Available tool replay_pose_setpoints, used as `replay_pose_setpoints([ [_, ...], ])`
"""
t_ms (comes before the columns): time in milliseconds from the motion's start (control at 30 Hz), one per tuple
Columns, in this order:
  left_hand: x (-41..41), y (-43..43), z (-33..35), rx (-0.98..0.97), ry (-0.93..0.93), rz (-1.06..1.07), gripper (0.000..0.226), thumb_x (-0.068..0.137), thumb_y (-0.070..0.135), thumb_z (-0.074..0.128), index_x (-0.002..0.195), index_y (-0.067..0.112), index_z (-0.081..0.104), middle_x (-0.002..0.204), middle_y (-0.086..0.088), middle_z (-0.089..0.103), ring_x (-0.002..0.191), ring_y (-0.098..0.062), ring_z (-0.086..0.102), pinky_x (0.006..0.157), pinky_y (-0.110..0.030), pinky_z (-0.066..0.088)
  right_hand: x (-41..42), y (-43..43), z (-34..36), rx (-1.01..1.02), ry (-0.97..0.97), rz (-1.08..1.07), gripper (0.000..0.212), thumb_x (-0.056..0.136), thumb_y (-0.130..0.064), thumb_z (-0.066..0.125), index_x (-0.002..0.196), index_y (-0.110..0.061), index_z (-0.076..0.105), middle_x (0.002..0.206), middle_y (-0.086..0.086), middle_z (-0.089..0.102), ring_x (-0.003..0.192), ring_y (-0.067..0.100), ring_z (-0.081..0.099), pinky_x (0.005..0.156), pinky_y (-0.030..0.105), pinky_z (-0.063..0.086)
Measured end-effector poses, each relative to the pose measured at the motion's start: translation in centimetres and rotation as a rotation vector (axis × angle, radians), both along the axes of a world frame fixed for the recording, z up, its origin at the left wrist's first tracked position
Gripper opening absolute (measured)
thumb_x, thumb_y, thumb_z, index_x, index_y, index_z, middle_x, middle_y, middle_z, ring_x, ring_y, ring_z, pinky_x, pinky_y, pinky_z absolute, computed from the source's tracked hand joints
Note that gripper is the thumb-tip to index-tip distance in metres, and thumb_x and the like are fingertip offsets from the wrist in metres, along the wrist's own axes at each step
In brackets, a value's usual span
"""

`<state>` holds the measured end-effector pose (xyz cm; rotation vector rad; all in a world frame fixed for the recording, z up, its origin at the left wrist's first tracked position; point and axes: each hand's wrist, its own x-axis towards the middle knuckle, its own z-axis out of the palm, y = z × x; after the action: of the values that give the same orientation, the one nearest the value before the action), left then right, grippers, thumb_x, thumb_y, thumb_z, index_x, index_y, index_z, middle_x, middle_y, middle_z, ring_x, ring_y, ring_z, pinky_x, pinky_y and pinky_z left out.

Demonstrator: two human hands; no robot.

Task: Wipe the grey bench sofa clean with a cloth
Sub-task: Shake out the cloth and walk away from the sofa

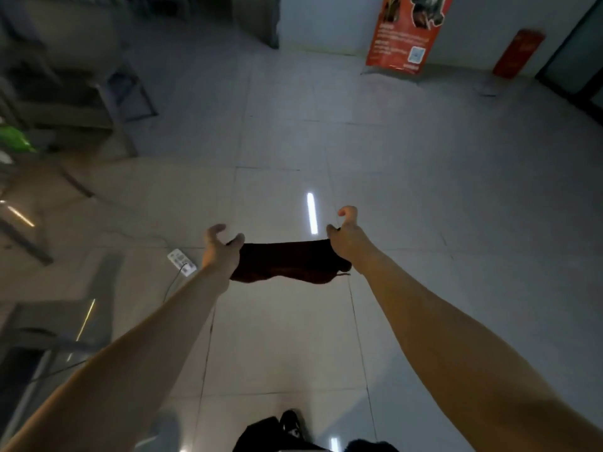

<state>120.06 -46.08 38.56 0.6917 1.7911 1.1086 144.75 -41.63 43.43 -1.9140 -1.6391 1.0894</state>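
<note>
Holding dark cloth (288, 260) stretched above tiled floor (424, 190); left grip (218, 252) pinching one end, right grip (346, 237) other.

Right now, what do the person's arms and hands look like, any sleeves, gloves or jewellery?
The left hand and right hand are bare: no gloves, no ring, watch or bracelet visible. Both forearms are bare too, no sleeves in view. The picture is dim, so small details may escape.

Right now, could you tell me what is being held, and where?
A dark cloth: the left hand grips its left end, the right hand its right end.
</note>
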Motion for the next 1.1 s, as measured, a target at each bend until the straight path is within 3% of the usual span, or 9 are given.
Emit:
replay_pose_setpoints([
  [67, -1.6, 2.8, 0.2, 0.073, 0.058, -0.058, 0.021, 0.099, 0.027, 0.061, 0.118, 0.036, 0.057, 0.11, -0.008, 0.059, 0.101, -0.031, 0.059, 0.082, -0.033, 0.05, -1.8, 3.7, 0.3, -0.123, 0.188, 0.111, 0.073, 0.09, -0.009, 0.07, 0.139, -0.034, 0.022, 0.097, 0.011, 0.054, 0.081, 0.023, 0.06, 0.065, 0.029, 0.051],
  [133, -3.4, 5.4, 0.6, 0.067, 0.089, -0.174, 0.015, 0.097, 0.024, 0.066, 0.105, 0.037, 0.067, 0.11, -0.002, 0.065, 0.108, -0.029, 0.063, 0.08, -0.028, 0.049, -3.5, 7.9, -0.5, -0.168, 0.102, 0.292, 0.088, 0.078, 0.003, 0.071, 0.141, -0.042, 0.03, 0.122, 0.011, 0.044, 0.103, 0.031, 0.057, 0.076, 0.036, 0.058],
  [300, -7.2, 13.2, -0.1, -0.12, 0.346, -0.445, 0.056, 0.074, 0.036, 0.085, 0.126, 0.024, 0.067, 0.123, -0.004, 0.061, 0.113, -0.023, 0.06, 0.096, -0.034, 0.048, -8.3, 18.9, -4.1, 0.138, -0.256, 0.504, 0.049, 0.086, 0.001, 0.05, 0.128, -0.018, 0.066, 0.131, 0.016, 0.058, 0.122, 0.035, 0.054, 0.11, 0.047, 0.043],
  [367, -8.8, 17.4, -1.9, -0.125, 0.475, -0.352, 0.058, 0.064, 0.055, 0.077, 0.113, 0.025, 0.073, 0.114, -0.009, 0.064, 0.107, -0.029, 0.064, 0.093, -0.04, 0.051, -10.3, 23.9, -5.6, 0.219, -0.288, 0.521, 0.042, 0.086, 0.002, 0.048, 0.117, -0.013, 0.073, 0.121, 0.016, 0.066, 0.112, 0.035, 0.06, 0.107, 0.046, 0.043],
  [500, -10.4, 24.6, -0.3, -0.179, 0.632, -0.142, 0.03, 0.088, 0.037, 0.075, 0.107, 0.015, 0.073, 0.109, -0.009, 0.049, 0.101, -0.029, 0.055, 0.082, -0.028, 0.039, -14.5, 33.9, -6.5, 0.367, -0.303, 0.559, 0.027, 0.088, -0.005, 0.057, 0.101, -0.012, 0.079, 0.111, 0.014, 0.064, 0.101, 0.036, 0.061, 0.091, 0.04, 0.052],
  [633, -13.7, 31.3, 0.7, -0.202, 0.628, 0.051, 0.03, 0.089, 0.037, 0.075, 0.099, 0.009, 0.069, 0.11, -0.013, 0.045, 0.098, -0.025, 0.043, 0.077, -0.027, 0.032, -18.9, 42.1, -4.4, 0.38, -0.22, 0.608, 0.025, 0.091, 0.005, 0.054, 0.105, -0.002, 0.073, 0.123, 0.016, 0.055, 0.112, 0.033, 0.053, 0.097, 0.037, 0.048],
  [867, -22.0, 38.1, 2.0, -0.222, 0.584, 0.375, 0.025, 0.089, 0.031, 0.072, 0.1, 0.009, 0.076, 0.099, -0.007, 0.047, 0.119, -0.031, 0.04, 0.086, -0.028, 0.035, -30.7, 51.4, -1.8, 0.486, -0.148, 0.733, 0.022, 0.098, -0.009, 0.048, 0.106, -0.006, 0.069, 0.104, 0.014, 0.068, 0.089, 0.031, 0.064, 0.073, 0.037, 0.055],
  [1000, -27.6, 40.9, 0.7, -0.305, 0.737, 0.447, 0.024, 0.088, 0.036, 0.073, 0.098, 0.014, 0.078, 0.143, -0.015, 0.043, 0.141, -0.032, 0.028, 0.112, -0.039, 0.03, -39.0, 55.5, -2.1, 0.476, -0.094, 0.776, 0.019, 0.098, -0.015, 0.053, 0.101, -0.001, 0.066, 0.101, 0.018, 0.066, 0.09, 0.036, 0.063, 0.076, 0.043, 0.055],
  [1100, -31.6, 43.7, 0.2, -0.323, 0.704, 0.419, 0.027, 0.089, 0.037, 0.067, 0.073, 0.015, 0.068, 0.098, -0.007, 0.066, 0.103, -0.031, 0.061, 0.079, -0.035, 0.045, -45.4, 57.7, -2.2, 0.433, -0.033, 0.779, 0.013, 0.095, -0.017, 0.06, 0.102, -0.006, 0.063, 0.096, 0.014, 0.069, 0.087, 0.032, 0.064, 0.071, 0.037, 0.052],
])
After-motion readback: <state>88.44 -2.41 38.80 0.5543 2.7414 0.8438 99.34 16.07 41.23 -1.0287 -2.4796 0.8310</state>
